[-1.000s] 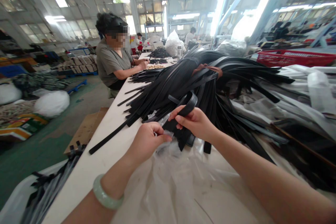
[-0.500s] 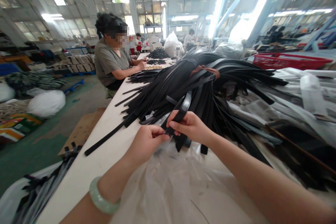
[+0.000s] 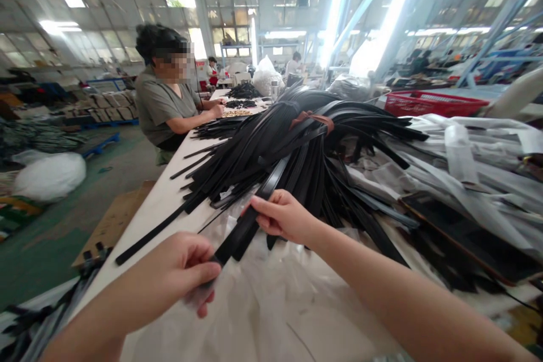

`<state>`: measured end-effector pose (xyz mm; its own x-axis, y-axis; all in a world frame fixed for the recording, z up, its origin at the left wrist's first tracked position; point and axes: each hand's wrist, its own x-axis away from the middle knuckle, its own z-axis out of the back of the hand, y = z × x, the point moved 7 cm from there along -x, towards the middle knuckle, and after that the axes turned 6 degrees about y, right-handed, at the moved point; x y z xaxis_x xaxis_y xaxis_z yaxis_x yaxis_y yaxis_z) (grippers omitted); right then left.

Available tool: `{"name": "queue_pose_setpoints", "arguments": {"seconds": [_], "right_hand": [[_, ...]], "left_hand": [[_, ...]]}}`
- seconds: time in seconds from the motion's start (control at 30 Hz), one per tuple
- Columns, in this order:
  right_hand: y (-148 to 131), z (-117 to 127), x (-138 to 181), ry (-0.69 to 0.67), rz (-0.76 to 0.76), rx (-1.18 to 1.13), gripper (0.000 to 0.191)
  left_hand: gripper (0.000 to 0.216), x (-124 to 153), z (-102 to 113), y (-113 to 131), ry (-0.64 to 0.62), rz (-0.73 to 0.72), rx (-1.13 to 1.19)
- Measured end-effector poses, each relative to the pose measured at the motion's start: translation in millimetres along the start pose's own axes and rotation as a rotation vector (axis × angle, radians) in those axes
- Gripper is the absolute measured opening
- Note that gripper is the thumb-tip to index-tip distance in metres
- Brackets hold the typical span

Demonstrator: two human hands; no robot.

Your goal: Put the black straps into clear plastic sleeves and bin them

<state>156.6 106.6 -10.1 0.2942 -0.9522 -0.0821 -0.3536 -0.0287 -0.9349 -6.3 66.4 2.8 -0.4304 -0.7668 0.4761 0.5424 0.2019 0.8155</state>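
Note:
A flat black strap (image 3: 238, 233) runs between my hands, its upper part bending back toward a large pile of black straps (image 3: 246, 147). My left hand (image 3: 186, 263) is closed on the strap's near end, and some clear plastic shows around its fingertips. Higher up, my right hand (image 3: 284, 216) pinches the strap between thumb and fingers. A brown tie (image 3: 311, 119) binds the pile just beyond my right hand. Below both hands lies a crumpled clear plastic sheet (image 3: 271, 300) on the white table (image 3: 142, 220).
Plastic-wrapped strips (image 3: 462, 153) and a dark tray-like object (image 3: 458, 226) lie at the right, with a red basket (image 3: 432, 103) behind. A co-worker (image 3: 163, 90) is at the table's far left side. Bundled straps (image 3: 63, 305) stand low at the left.
My left hand has drawn down and left with the strap's end, so the looped strap is now stretched straighter. My right hand has shifted slightly left and down. The view has turned right.

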Motion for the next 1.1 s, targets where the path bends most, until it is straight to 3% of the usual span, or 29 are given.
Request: {"name": "queue_pose_setpoints", "arguments": {"seconds": [0.13,0.27,0.5,0.63,0.73,0.87,0.97,1.1], "right_hand": [[-5.5,-42.4,29.4,-0.18,0.083,0.166,0.045],[1.2,-66.8,49.0,-0.243,0.006,0.148,0.049],[13.9,-63.6,44.9,-0.246,-0.083,0.222,0.046],[10.2,-30.3,23.9,0.03,-0.101,-0.092,0.041],[7.4,-14.2,16.1,0.172,-0.011,-0.101,0.04],[11.0,-37.3,29.0,0.049,0.066,0.178,0.045],[11.8,-53.3,38.6,-0.058,0.085,0.211,0.048],[14.4,-23.4,24.1,0.155,-0.054,-0.142,0.046]], "left_hand": [[0.041,38.2,3.0,-47.5,0.091,0.139,0.204],[0.049,55.3,-9.2,-72.3,0.207,0.157,0.348],[0.04,35.0,-22.6,-30.4,0.404,-0.025,0.274],[0.041,32.4,-21.4,-19.1,0.426,0.007,0.239],[0.043,31.2,-23.0,-17.7,0.409,0.03,0.275],[0.045,23.7,-24.4,-5.3,0.415,-0.019,0.312],[0.048,19.4,-24.7,7.0,0.42,-0.071,0.304],[0.05,17.9,-24.4,9.2,0.414,-0.021,0.31]]}}
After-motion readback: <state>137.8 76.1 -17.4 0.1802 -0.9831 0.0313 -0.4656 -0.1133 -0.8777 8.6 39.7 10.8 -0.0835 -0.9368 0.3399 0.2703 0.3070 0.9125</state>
